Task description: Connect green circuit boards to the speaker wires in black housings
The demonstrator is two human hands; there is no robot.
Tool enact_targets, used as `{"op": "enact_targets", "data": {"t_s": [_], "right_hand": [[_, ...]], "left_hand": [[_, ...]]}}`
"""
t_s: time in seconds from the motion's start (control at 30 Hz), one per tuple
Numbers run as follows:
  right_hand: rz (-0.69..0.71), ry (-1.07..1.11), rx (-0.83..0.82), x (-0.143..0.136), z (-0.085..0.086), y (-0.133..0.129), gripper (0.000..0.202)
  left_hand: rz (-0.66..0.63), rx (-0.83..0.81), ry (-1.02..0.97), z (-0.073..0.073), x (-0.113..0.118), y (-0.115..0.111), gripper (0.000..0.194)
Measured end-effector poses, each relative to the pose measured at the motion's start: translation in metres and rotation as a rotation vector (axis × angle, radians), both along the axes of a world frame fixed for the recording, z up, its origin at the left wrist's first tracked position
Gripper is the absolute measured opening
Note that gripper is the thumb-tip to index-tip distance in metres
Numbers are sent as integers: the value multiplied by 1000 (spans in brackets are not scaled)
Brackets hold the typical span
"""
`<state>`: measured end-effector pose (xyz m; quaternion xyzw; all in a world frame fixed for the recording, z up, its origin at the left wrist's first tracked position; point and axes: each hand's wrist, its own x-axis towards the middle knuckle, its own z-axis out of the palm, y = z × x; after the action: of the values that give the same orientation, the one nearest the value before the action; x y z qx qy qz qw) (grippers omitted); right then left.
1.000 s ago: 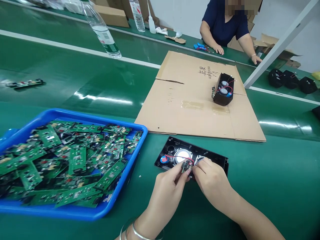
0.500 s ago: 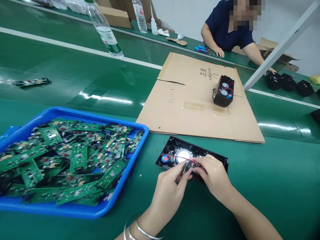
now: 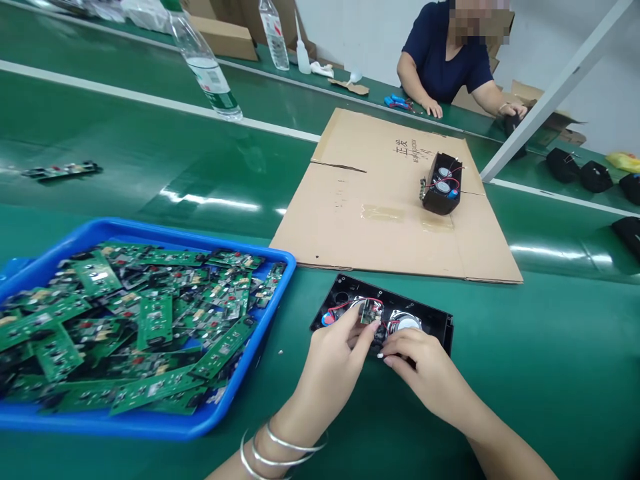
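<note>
In the head view, the left hand (image 3: 337, 360) reaches up from the bottom edge, its forearm slanting toward the right and silver bangles (image 3: 283, 453) round the wrist; thumb and forefinger pinch a small circuit board (image 3: 369, 312). The right hand (image 3: 423, 357) comes in from the lower right, back of the hand upward, fingers pointing left, with thumb and forefinger closed on a small white plug (image 3: 381, 355). The two hands are near each other but not touching. The board is above a black speaker housing (image 3: 435, 325), with its face turned partly toward the camera; fingers cover some of it, so its long axis cannot be told. The housing lies open side up on the green worktop (image 3: 560, 373), right of the blue tray (image 3: 150, 425), its long axis running left to right and its right end angled nearer the person.
</note>
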<state>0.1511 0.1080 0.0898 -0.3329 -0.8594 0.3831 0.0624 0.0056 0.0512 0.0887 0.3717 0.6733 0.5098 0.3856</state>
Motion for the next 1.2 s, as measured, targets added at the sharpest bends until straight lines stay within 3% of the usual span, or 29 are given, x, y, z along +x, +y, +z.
{"op": "enact_targets", "data": {"t_s": [0.1,0.2,0.33,0.4,0.5,0.63,0.7,0.87,1.07,1.13,1.2], "right_hand": [[-89,38,-102,0,2,4,12],[-266,78,-213,-4,-2,6,5],[-438,116,-292,-11,-8,12,34],[-435,152,-322,-14,-9,17,30],[-382,208,-495,-14,-9,25,13],[-341,208,-695,-12,-5,31,16],[-331,163,-636,-11,-2,31,14],[-314,198,-134,-15,2,30,10],[-431,356,-368,-28,-4,34,5],[-400,301,-208,-28,-6,32,5],[-299,223,55,-25,-7,28,12]], "left_hand": [[-16,13,-13,0,0,0,7],[-19,48,6,0,2,-2,11],[-63,128,243,-6,7,-11,17],[-99,153,418,-11,9,-17,22],[-147,150,613,-18,8,-23,31],[-181,147,721,-21,5,-23,35],[-194,153,726,-21,4,-21,35],[-199,153,684,-19,2,-20,34],[-71,40,511,-21,3,-17,27],[-33,15,395,-21,5,-16,25],[-3,11,276,-23,6,-13,21]]}}
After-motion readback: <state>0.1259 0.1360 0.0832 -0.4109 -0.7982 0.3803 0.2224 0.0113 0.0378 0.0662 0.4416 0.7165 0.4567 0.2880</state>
